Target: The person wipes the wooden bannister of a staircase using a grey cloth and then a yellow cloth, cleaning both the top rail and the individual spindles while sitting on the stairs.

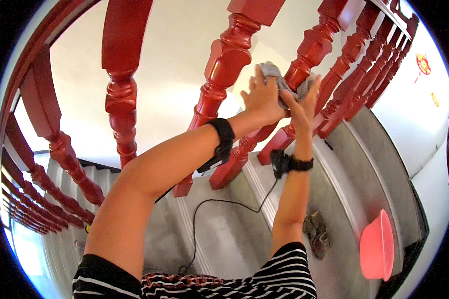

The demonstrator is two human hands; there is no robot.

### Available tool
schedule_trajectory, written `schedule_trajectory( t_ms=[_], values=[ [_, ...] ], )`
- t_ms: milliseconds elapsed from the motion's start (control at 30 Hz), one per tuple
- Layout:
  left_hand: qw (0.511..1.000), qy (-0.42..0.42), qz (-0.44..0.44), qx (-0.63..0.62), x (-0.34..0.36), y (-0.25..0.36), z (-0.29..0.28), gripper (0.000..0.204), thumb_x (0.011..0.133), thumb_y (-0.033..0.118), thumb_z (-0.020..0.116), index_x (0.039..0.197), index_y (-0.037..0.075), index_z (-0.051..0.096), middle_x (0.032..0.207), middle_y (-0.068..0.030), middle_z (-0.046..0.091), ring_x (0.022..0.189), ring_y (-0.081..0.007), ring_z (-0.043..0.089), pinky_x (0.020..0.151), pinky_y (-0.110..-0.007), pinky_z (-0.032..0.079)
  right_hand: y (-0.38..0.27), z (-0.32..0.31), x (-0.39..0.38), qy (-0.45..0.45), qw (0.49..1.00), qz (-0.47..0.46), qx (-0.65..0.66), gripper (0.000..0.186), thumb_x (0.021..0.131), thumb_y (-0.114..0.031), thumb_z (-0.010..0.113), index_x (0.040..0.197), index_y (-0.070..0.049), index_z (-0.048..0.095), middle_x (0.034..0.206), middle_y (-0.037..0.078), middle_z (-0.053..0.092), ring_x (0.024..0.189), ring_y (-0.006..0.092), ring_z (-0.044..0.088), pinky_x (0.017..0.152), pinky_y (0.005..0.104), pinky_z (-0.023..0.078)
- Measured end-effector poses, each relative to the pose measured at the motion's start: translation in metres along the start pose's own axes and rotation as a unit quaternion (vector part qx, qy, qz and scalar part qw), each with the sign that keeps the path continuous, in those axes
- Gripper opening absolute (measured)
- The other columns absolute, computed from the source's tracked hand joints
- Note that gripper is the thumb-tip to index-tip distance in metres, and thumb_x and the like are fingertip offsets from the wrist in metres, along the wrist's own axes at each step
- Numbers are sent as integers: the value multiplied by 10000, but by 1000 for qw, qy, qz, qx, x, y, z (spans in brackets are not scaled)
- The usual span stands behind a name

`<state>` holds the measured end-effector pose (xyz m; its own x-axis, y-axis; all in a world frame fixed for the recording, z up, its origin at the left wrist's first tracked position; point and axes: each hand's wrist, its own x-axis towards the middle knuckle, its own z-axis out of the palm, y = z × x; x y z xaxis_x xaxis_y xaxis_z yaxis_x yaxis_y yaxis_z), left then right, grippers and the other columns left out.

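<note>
A grey cloth (pixel 271 71) is wrapped around a red turned wooden baluster (pixel 298 74) of the stair railing. My left hand (pixel 264 98) holds the cloth from the left side of the post, fingers pointing up. On the other side, my right hand (pixel 304 104) presses the cloth's right part against the same post, its thumb toward the left hand. Part of the cloth is hidden behind the hands and the post. Each wrist wears a black strap, and a thin black cable (pixel 219 201) runs from the right one down toward my body.
Grey stairs (pixel 224 234) with pale ridged edges curve below me. A pink plastic basin (pixel 376 246) stands on a step at the right. Left of it lies a dark, crumpled item (pixel 317 235). More red balusters (pixel 121 99) line the left and far right.
</note>
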<state>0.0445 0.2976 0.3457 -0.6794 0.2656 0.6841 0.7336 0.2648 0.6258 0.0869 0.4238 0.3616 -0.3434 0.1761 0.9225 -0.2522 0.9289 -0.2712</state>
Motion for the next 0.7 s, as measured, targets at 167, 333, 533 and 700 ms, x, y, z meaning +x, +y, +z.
schedule_trajectory(
  t_ms=[167, 333, 533, 700],
  values=[
    [971, -170, 61, -157, 46, -38, 12, 567, 514, 307, 801, 917, -38, 597, 874, -164, 655, 804, -294, 648, 738, -360, 513, -11, 28, 34, -32, 982, 63, 174, 709, 629, -143, 795, 1212, 27, 428, 986, 119, 609, 839, 208, 612, 754, 311, 497],
    [975, -107, -16, -194, 25, -21, 28, 568, 590, 250, 747, 970, -75, 479, 925, -227, 582, 845, -330, 624, 758, -419, 494, 8, 29, 44, -118, 885, 171, 417, 484, 661, -86, 739, 1084, 30, 536, 924, 85, 613, 809, 189, 609, 741, 305, 500],
    [995, -13, -55, -78, 0, 1, 38, 605, 667, 271, 692, 1061, -57, 371, 1035, -253, 485, 930, -413, 568, 835, -571, 378, 38, 28, 39, -215, 783, 143, 566, 592, 710, -227, 690, 1206, -14, 445, 1020, 117, 584, 892, 226, 597, 792, 347, 500],
    [992, -53, -48, -103, 19, -15, 33, 683, 639, 306, 711, 1103, -67, 375, 1054, -230, 541, 934, -382, 592, 829, -528, 417, 23, 27, 32, -152, 831, 190, 500, 525, 715, -226, 711, 1140, -4, 497, 985, 98, 599, 866, 206, 603, 777, 336, 499]
  ],
)
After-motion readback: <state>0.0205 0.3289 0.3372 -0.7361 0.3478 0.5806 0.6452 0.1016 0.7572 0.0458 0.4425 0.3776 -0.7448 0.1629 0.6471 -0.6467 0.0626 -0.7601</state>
